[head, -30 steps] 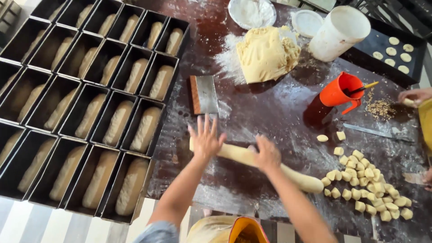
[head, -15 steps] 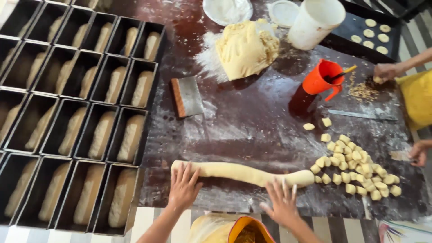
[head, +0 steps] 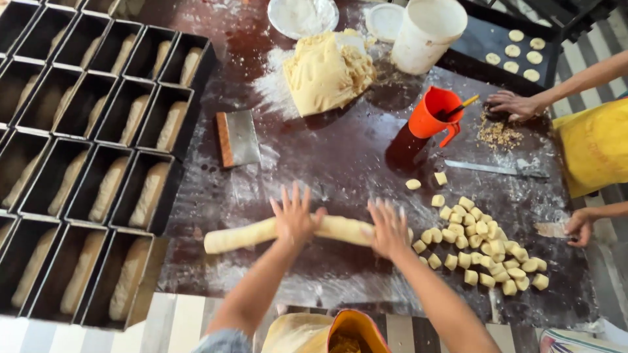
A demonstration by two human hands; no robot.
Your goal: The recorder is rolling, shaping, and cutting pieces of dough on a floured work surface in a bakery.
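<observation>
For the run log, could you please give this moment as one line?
left hand flat on dough roll | right hand flat on roll | dough pieces beside

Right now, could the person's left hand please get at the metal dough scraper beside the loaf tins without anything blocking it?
Probably yes. The left hand lies flat on the dough roll, and the dough scraper lies up and to its left, with only bare floured table between them. The hand would have to leave the roll.

Pale yellow dough roll [head: 242,235], orange jug [head: 432,114].
</observation>
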